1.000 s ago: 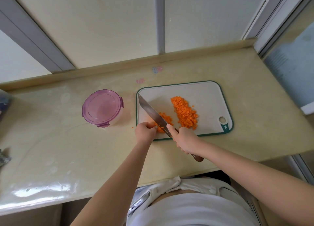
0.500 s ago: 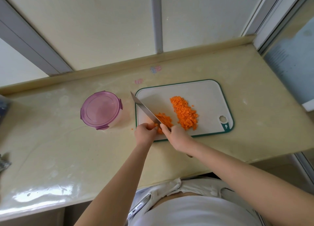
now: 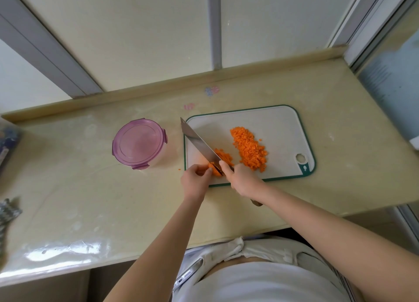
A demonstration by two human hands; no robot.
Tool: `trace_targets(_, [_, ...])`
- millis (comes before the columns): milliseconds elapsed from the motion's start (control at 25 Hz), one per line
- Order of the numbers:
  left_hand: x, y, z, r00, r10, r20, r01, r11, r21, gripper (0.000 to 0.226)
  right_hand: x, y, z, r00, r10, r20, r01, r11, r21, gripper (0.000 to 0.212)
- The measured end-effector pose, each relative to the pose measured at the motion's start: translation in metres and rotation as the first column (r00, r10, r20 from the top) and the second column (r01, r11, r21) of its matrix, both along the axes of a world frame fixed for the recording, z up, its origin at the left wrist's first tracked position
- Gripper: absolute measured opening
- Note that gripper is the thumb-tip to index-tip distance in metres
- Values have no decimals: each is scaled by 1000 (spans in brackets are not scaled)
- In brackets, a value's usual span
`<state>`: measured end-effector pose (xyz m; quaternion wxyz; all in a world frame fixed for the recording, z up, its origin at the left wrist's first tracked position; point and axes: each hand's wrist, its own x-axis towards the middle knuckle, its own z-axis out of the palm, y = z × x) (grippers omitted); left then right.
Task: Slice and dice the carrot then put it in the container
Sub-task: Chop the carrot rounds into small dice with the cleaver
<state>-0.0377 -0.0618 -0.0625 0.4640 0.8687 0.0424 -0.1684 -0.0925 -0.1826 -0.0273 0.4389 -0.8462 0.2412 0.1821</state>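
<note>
Mid-frame, the left hand pinches the orange carrot stub steady on the white green-rimmed board. The right hand clasps the steel knife to dice it.

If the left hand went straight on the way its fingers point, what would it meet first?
Likely the knife blade, crossing just beyond the carrot piece the left hand holds; its height is unclear.

Our left hand and right hand are bare, and so are both forearms up to the frame's edge. We wear a plain white top, with off-white cloth bunched in folds at the waist. The silver end of a phone shows at a pocket on our left side.
</note>
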Motion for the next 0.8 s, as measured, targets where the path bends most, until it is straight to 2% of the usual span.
trace_targets(400, [6,-6,3,999,18,-49,-14,997,76,13,-2,0,14,999,-52,-5,52,993,108,59])
trace_targets(800, [5,-5,3,999,4,-48,1,996,91,12,-22,-1,15,981,-114,-156,141,974,175,53])
